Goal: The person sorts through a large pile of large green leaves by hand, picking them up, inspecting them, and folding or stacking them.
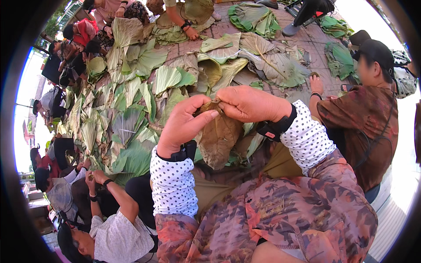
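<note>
Both my hands are raised close together before my chest, pinching the upper end of a dry brown lotus leaf [219, 141]. My left hand [185, 123] grips it from the left between thumb and fingers. My right hand [251, 103] holds its gathered tip from the right, thumb and fingertips closed on it. The leaf's wider part hangs down below my fingers, above my lap. Beyond my hands lie large green and brown lotus leaves [276, 67], spread and overlapping on the ground.
A person in a brown shirt [361, 115] sits close on my right. Another in a pale patterned shirt [121, 236] sits at the lower left. More people line the left and far sides of the leaves. Piles of green leaves [255, 19] lie on the brick paving [217, 31].
</note>
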Available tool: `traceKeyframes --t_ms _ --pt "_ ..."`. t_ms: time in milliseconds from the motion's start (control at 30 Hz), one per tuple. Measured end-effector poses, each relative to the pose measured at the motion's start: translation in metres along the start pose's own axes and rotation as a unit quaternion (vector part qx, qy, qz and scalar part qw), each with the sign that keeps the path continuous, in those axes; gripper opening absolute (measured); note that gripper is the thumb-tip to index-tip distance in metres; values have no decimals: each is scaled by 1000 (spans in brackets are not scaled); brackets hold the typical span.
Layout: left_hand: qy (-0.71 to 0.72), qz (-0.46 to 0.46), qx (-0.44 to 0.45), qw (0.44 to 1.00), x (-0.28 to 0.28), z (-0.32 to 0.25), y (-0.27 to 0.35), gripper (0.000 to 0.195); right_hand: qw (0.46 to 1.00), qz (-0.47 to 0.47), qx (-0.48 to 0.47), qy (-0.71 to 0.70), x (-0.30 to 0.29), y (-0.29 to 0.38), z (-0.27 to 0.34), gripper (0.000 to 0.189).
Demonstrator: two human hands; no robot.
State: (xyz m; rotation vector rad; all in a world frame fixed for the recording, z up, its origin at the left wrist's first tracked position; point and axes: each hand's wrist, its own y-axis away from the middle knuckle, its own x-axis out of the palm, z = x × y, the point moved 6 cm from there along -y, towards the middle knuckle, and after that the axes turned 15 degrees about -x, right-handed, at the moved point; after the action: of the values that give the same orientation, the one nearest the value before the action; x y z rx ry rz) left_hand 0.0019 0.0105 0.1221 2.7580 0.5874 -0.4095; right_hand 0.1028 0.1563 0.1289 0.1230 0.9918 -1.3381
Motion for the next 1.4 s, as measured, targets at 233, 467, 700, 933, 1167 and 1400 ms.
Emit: traceKeyframes --t_ms 233,467,700,933,1167,1400 --pt "-104 -40 -5 994 -5 -2 -9 15 999 33 -14 -24 4 -3 -9 15" --pt "183 79 -37 979 0 0 -7 15 992 -5 -37 -122 -3 -11 9 15" --pt "284 158 -3 946 7 -12 -3 13 973 11 -41 -226 -10 -15 20 26" --pt "376 124 132 909 -16 -19 -16 23 906 -115 -19 -408 -20 -16 7 32" --pt "202 -109 25 973 -62 -2 6 14 903 -162 114 -381 -28 -1 -18 37" --pt "105 -161 -10 981 -97 15 35 18 959 -190 179 -110 -59 28 -55 24"
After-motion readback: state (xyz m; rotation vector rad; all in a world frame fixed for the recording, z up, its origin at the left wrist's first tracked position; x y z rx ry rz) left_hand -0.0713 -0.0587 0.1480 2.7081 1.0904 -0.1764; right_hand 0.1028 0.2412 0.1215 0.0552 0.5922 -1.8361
